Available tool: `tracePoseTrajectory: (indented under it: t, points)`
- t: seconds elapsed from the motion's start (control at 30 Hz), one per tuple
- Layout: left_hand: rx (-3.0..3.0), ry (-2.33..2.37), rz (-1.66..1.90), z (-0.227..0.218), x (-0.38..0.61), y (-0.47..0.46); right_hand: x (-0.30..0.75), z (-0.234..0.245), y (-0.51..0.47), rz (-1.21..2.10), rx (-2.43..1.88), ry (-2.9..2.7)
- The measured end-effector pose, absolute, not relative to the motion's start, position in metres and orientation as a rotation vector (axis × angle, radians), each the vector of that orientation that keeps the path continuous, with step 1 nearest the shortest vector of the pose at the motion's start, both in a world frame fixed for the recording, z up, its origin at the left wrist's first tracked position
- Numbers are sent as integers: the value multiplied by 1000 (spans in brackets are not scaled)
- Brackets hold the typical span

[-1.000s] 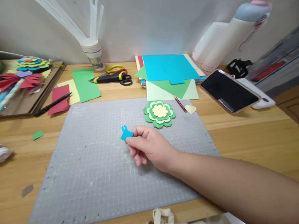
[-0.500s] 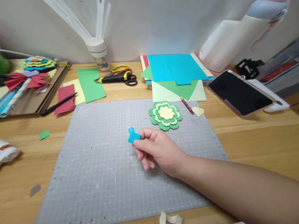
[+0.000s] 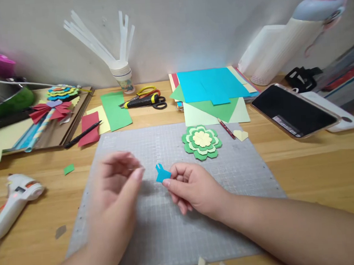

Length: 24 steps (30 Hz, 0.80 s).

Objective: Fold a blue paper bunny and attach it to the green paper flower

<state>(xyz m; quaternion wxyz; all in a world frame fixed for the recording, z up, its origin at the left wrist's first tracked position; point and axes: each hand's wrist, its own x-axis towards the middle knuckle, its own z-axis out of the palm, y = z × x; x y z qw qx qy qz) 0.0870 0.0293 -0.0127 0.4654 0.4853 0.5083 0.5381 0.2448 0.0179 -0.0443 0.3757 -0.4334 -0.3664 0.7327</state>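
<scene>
My right hand [image 3: 195, 187] pinches a small blue paper cut-out [image 3: 162, 174] between thumb and forefinger, just above the grey cutting mat [image 3: 135, 239]. My left hand [image 3: 117, 192] hovers to the left of the cut-out, blurred by motion, fingers loosely curved and apart, holding nothing. A layered green and cream paper flower [image 3: 202, 142] lies on the mat behind my right hand.
A glue gun [image 3: 14, 198] lies at the left. Scissors and a knife [image 3: 146, 100], coloured paper sheets [image 3: 210, 90], a cup of glue sticks [image 3: 122, 78], a phone [image 3: 294, 110] and a tray of paper flowers [image 3: 50, 112] line the back of the wooden desk.
My left hand has come into view from the lower left and risen toward the blue cut-out. The view has shifted, so the glue gun now shows more fully.
</scene>
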Motion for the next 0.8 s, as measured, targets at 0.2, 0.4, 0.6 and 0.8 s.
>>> tracePoseTrajectory:
  t: [0.2,0.4,0.6,0.8]
  points:
    - [1169,1094,945,-35,93,35,244,-44,16,1857,-1148,-980]
    - [1439,1197,980,-29,86,29,244,-42,16,1880,-1099,-1017]
    - [1839,1198,992,-33,78,28,245,-41,12,1734,-1081,-1147]
    - [1966,1190,969,-32,75,29,247,-41,10,1590,-1119,-1289]
